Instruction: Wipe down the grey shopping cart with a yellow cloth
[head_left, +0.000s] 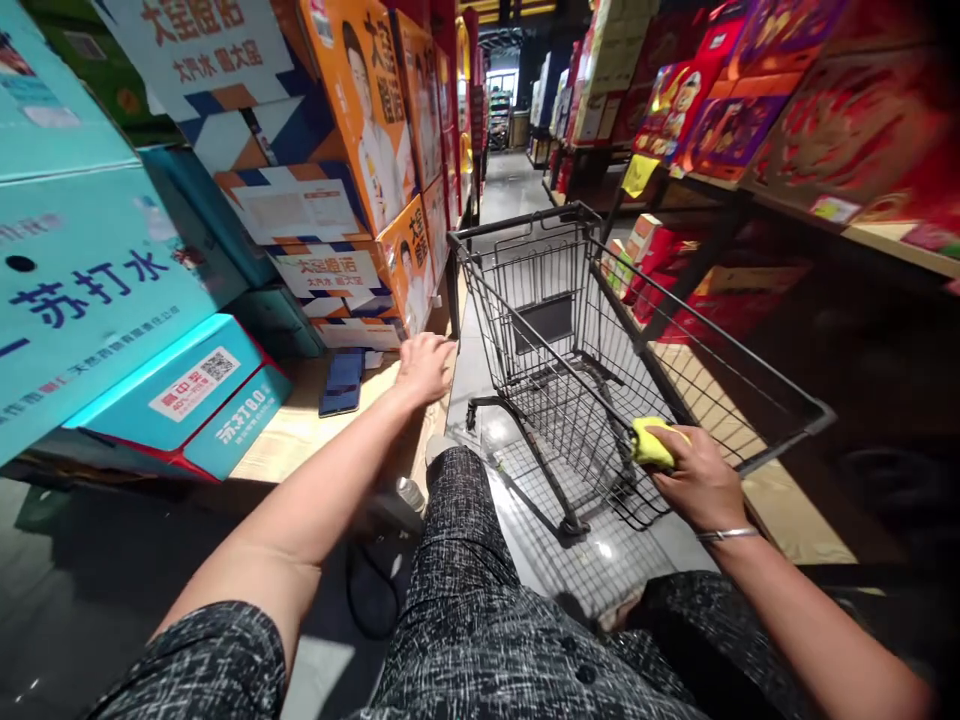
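Observation:
A folded yellow cloth [652,443] is in my right hand [703,478], whose fingers are closed round it. That hand is at the near side rail of a black wire shopping cart [546,325]; the cart's basket holds no goods. My left hand [426,368] rests at the edge of a low wooden shelf [304,405], fingers loosely bent and nothing visible in them. Left of that hand a dark smartphone [342,381] lies on the shelf boards, close to stacked orange and white drink cartons [352,280].
Turquoise soda water cartons [180,395] stand on the shelf at the left. Red gift boxes [862,130] fill the right-hand shelves, with a yellow tag [640,175] hanging there. A tiled aisle [514,185] runs ahead between both rows. My legs are close below the cart.

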